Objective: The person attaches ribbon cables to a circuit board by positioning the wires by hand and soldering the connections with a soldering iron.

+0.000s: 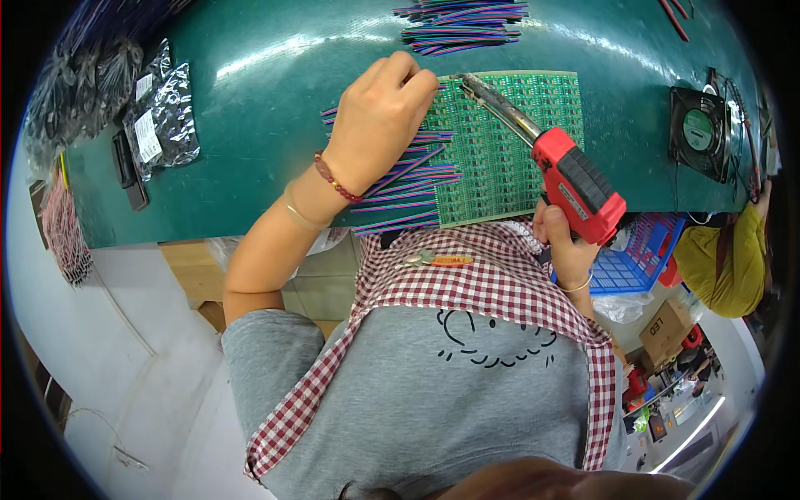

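Observation:
A green panel of small circuit boards (517, 158) lies at the table's near edge. Short purple, blue and dark wires (404, 200) stretch leftward from its left side in rows. My left hand (379, 112) is closed in a pinch at the panel's far left corner, with a bit of coloured wire showing at the fingertips. Wrapped round the handle of a red and black soldering gun (579, 183), my right hand (567, 246) holds it over the panel. The gun's metal tip points to the far left, close to my left fingertips. Part of the right hand is hidden behind the handle.
Bundled wires (462, 25) lie beyond the panel. A black fan (698, 133) stands at the right, above a blue basket (625, 258) beside the table. At left are silvery bags (171, 117), a dark flat object (129, 167) and hanging pink wires (64, 225).

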A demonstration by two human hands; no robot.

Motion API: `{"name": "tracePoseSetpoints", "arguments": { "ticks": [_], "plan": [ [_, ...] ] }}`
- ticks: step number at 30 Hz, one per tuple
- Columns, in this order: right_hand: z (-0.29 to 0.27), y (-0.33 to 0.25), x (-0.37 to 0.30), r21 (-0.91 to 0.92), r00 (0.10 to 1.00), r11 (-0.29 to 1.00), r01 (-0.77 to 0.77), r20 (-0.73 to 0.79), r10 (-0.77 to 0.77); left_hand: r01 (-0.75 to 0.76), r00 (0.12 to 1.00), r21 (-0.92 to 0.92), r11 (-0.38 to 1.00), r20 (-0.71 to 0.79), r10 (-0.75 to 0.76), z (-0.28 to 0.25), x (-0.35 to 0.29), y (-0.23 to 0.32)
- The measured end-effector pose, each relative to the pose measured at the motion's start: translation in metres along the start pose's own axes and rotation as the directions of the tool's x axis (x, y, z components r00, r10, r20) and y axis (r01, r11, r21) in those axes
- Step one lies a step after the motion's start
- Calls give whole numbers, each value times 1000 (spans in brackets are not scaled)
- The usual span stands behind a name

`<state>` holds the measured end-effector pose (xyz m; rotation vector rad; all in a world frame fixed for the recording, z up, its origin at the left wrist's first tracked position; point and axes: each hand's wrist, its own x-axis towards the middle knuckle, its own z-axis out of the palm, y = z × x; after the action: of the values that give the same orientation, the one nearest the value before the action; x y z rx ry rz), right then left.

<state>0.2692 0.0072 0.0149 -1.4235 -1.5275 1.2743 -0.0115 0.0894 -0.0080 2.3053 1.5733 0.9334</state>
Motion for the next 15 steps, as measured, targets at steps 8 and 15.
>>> {"name": "tracePoseSetpoints", "arguments": {
  "ticks": [8,15],
  "plan": [
    [-2,4,-1,-181,999,983,-38,-24,34,-4,1000,26,1000,3,4,2,0,-1],
    [1,-14,-1,155,997,985,-77,-12,80,-32,999,35,999,-7,32,3,-2,-2]
  ]
}}
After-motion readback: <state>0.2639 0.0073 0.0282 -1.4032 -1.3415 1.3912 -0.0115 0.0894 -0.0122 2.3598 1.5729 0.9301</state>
